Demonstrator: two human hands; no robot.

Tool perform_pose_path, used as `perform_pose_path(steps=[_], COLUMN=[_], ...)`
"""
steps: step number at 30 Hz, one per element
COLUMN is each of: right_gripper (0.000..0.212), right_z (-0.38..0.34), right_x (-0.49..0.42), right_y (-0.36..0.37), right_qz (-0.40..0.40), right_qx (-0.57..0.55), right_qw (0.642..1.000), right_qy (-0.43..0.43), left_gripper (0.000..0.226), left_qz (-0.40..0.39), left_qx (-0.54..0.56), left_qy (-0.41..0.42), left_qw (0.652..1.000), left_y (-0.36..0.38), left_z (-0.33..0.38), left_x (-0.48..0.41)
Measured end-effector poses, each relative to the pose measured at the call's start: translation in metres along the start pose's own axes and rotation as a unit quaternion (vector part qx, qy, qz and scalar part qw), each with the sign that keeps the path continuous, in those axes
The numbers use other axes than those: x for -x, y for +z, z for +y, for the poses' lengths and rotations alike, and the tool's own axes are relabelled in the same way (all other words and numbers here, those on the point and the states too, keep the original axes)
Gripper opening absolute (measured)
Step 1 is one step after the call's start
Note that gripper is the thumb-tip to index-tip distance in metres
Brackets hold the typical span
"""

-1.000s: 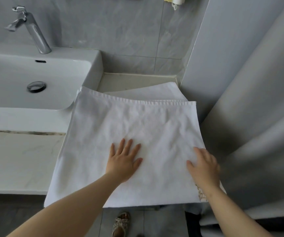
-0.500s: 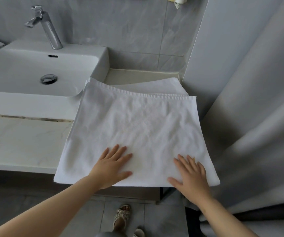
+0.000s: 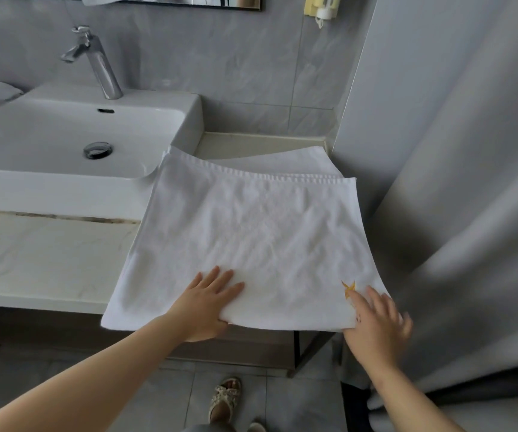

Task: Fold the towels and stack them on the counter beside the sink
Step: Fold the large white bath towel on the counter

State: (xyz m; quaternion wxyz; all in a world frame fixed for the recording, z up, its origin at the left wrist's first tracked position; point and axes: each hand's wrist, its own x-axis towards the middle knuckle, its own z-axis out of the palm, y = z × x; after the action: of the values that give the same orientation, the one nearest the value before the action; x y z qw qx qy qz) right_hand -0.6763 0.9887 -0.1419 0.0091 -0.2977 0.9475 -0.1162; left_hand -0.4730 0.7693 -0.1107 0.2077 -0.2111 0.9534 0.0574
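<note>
White towel [image 3: 251, 238] lay flat on counter [image 3: 43, 260] right of sink [image 3: 49, 188], atop second towel [image 3: 282, 160], near edge hanging past counter front. Left hand [image 3: 203, 307] at near edge: fingers [image 3: 220, 279] straight on top, thumb tucked beneath, pinching cloth. Right hand [image 3: 376, 325] over near right corner, fingers spread wide and straight, blurred, beside orange emblem [image 3: 348, 288]. Grey curtain [image 3: 469, 213] hung just right.

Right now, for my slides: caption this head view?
Left hand pinches the near edge of the towel, right hand touches its corner, on the counter beside the sink.
</note>
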Motion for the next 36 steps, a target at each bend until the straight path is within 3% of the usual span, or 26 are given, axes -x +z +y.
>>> perform_pose_path(steps=[3,6,8,10,12,13,16,18,21,23,25,26,29,34,36], right_gripper=[0.049,0.058,0.063,0.057,0.038,0.030,0.022,0.023,0.022,0.020,0.016,0.014,0.016,0.019,0.021], right_z=[0.001,-0.001,-0.008,-0.017,-0.023,-0.026,-0.037,-0.044,-0.065,-0.088,-0.114,-0.126,-0.157,-0.205,-0.222], right_x=[0.003,0.000,-0.006,-0.015,-0.024,-0.027,-0.032,-0.035,-0.039,-0.041,-0.040,-0.038,-0.030,-0.010,-0.002], right_y=[-0.003,-0.010,-0.011,-0.014,-0.020,-0.025,-0.033,-0.032,-0.041,-0.049,-0.054,-0.055,-0.059,-0.063,-0.059], right_qz=[0.005,0.065,0.088,0.115,0.135,0.137,0.123,0.128,0.125,0.101,0.067,0.048,-0.019,-0.124,-0.174], right_qx=[-0.097,-0.311,-0.452,-0.595,-0.697,-0.715,-0.685,-0.634,-0.633,-0.663,-0.662,-0.651,-0.614,-0.548,-0.514], right_qw=[0.986,0.922,0.843,0.725,0.615,0.598,0.643,0.684,0.700,0.696,0.720,0.737,0.783,0.826,0.832], right_qy=[0.135,0.221,0.276,0.328,0.345,0.336,0.321,0.337,0.307,0.256,0.199,0.173,0.099,-0.047,-0.115], left_gripper=[0.078,0.077,0.078,0.079,0.083,0.089,0.121,0.130,0.129,0.102,0.061,0.054,0.055,0.061,0.069], left_qz=[-0.010,-0.020,-0.025,-0.030,-0.035,-0.041,-0.044,-0.040,-0.029,-0.025,-0.022,-0.017,0.020,0.032,0.025], left_qx=[0.000,0.000,0.004,0.013,0.025,0.038,0.104,0.138,0.202,0.301,0.487,0.567,0.695,0.870,0.897], left_qy=[0.003,0.008,0.013,0.016,0.023,0.025,0.029,0.029,0.025,0.005,-0.052,-0.068,-0.062,-0.044,-0.028], left_qw=[1.000,1.000,1.000,0.999,0.999,0.998,0.993,0.989,0.979,0.953,0.872,0.821,0.716,0.490,0.441], left_y=[-0.001,-0.001,-0.002,-0.002,-0.001,-0.001,-0.003,-0.004,-0.004,-0.013,-0.025,-0.029,-0.045,-0.066,-0.066], left_z=[0.000,-0.001,-0.002,-0.004,-0.007,-0.008,-0.013,-0.015,-0.018,-0.018,-0.020,-0.024,-0.034,-0.048,-0.057], left_x=[0.000,-0.002,-0.002,-0.001,-0.003,-0.003,-0.005,-0.004,-0.003,0.000,0.004,0.005,0.008,0.016,0.021])
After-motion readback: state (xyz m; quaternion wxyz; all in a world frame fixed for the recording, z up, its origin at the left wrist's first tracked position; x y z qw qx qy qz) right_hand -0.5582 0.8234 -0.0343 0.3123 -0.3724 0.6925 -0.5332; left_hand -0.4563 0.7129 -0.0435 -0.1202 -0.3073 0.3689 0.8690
